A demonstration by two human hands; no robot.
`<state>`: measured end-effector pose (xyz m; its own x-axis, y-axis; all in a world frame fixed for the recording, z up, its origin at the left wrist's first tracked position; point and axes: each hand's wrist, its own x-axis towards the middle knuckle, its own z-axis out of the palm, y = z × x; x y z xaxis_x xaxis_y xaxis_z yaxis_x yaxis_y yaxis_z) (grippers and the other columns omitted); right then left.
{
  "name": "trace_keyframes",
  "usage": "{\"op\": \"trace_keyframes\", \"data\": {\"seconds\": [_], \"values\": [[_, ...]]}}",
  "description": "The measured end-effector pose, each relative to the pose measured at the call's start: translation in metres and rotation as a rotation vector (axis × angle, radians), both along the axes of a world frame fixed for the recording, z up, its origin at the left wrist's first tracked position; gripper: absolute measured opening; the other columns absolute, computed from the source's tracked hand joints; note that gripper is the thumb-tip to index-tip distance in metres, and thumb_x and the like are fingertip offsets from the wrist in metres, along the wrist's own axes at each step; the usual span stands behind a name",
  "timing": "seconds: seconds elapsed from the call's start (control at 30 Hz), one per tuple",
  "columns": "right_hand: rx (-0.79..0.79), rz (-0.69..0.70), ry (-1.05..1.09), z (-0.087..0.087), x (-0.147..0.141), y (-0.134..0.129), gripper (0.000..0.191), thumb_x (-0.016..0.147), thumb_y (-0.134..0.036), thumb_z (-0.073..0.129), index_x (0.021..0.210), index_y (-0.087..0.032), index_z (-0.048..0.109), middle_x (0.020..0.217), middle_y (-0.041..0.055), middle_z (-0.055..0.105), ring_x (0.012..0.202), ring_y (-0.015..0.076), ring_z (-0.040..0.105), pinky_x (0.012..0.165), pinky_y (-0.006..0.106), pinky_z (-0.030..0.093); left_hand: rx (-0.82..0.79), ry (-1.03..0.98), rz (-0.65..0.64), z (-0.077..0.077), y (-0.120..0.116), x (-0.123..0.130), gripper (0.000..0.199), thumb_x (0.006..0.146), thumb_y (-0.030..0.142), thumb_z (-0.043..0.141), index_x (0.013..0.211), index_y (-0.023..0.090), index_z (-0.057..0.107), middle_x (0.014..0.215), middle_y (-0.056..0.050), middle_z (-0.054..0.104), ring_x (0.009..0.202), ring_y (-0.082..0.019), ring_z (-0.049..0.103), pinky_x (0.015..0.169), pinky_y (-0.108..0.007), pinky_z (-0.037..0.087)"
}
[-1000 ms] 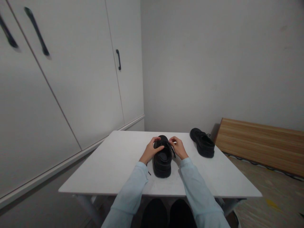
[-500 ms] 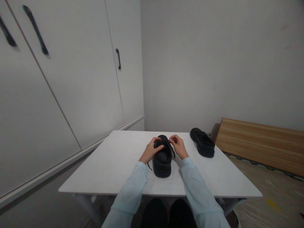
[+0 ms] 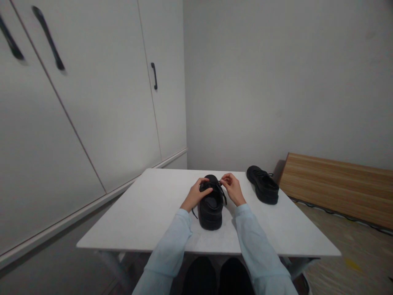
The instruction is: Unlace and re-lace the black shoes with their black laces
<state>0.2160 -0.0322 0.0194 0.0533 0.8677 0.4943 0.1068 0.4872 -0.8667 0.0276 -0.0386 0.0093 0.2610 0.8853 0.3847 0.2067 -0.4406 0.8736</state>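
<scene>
A black lace-up shoe (image 3: 210, 217) stands on the white table, its heel toward me and its toe pointing away. My left hand (image 3: 196, 193) grips the left side of the shoe near the lacing, thumb over the opening and fingers by the front. At the right of the lacing, my right hand (image 3: 231, 188) pinches a black shoelace (image 3: 222, 189) between thumb and fingertips. One lace end hangs down on the right of the shoe, and another lies on the left below my left wrist.
The second black shoe (image 3: 263, 185) stands at the table's back right. Under both shoes is the white table (image 3: 129, 217). White cabinets (image 3: 92, 102) with black handles rise at the left, and a wood-grain board (image 3: 334, 186) leans beyond the right edge.
The view has shifted very slightly. Both hands keep nearly the same places at the shoe, with the right fingers still pinching the lace.
</scene>
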Motion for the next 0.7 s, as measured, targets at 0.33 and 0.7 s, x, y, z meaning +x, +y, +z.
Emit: {"op": "trace_keyframes", "data": {"seconds": [0.33,0.7], "values": [[0.039,-0.033,-0.254,0.001,0.005,-0.003,0.012,0.079,-0.029,0.054,0.085,-0.019,0.058,0.081,0.0028,0.062,0.073,0.0166,0.057,0.067,0.03,0.045,0.004,-0.007,-0.002,-0.001,0.002,0.0,0.041,0.074,0.039,0.066,0.109,0.02,0.056,0.119,-0.008,0.06,0.115,-0.023,0.053,0.1,-0.039,0.039],[0.058,-0.089,-0.379,-0.008,0.017,0.003,0.012,0.074,-0.026,0.063,0.082,-0.02,0.07,0.092,0.0042,0.049,0.071,0.0136,0.056,0.064,0.031,0.052,0.019,-0.021,-0.019,-0.003,0.004,0.0,0.04,0.074,0.037,0.066,0.109,0.019,0.056,0.117,-0.008,0.061,0.113,-0.021,0.054,0.1,-0.036,0.04]]}}
